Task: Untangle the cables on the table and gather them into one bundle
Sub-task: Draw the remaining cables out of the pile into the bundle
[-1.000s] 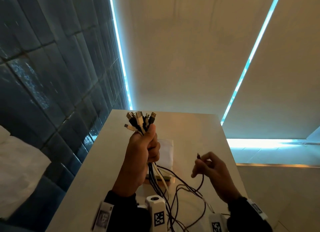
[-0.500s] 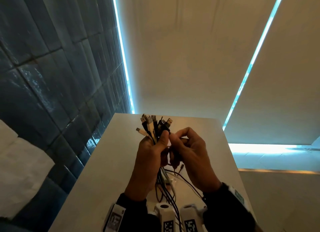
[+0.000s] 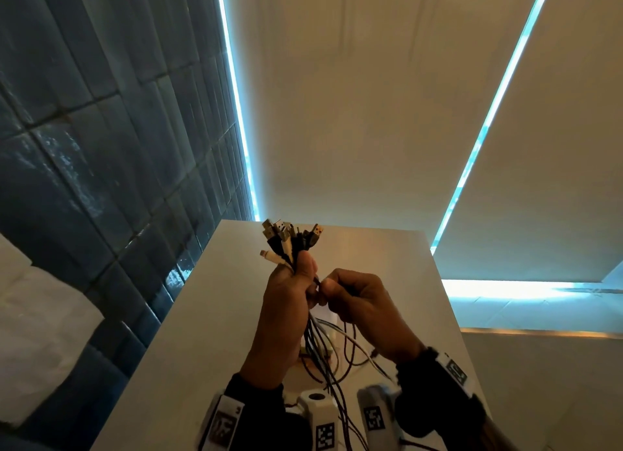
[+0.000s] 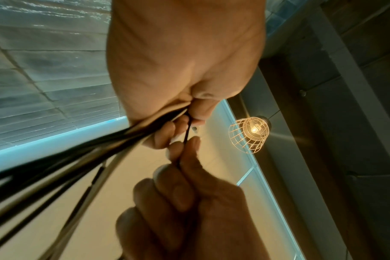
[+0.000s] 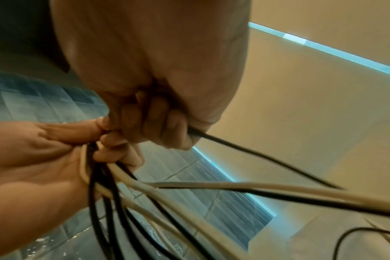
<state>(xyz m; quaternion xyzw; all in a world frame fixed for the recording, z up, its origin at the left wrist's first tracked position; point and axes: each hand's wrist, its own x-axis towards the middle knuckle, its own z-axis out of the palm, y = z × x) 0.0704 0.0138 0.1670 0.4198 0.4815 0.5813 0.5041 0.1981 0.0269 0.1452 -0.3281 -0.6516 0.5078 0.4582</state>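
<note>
My left hand (image 3: 291, 292) grips a bundle of black and white cables (image 3: 290, 240) upright above the table, their plug ends fanned out over my fist. The loose lengths (image 3: 323, 353) hang down to the table top. My right hand (image 3: 340, 294) is pressed against the left one and pinches a thin black cable (image 4: 186, 133) between thumb and fingers. In the left wrist view that cable runs from the right hand (image 4: 185, 158) up into my left fist (image 4: 189, 109). In the right wrist view the black cable (image 5: 245, 151) leaves my curled right hand (image 5: 151, 123), beside the cable bundle (image 5: 105, 176).
The white table (image 3: 209, 316) is narrow, with a dark tiled wall (image 3: 84, 147) along its left and a drop to the floor on its right. A white sheet (image 3: 325, 314) lies on the table behind the hanging cables. A caged lamp (image 4: 249, 132) glows overhead.
My right hand came up from the table with the thin black cable and joined the left hand at the bundle, then slid slightly lower. The left hand held the bundle throughout.
</note>
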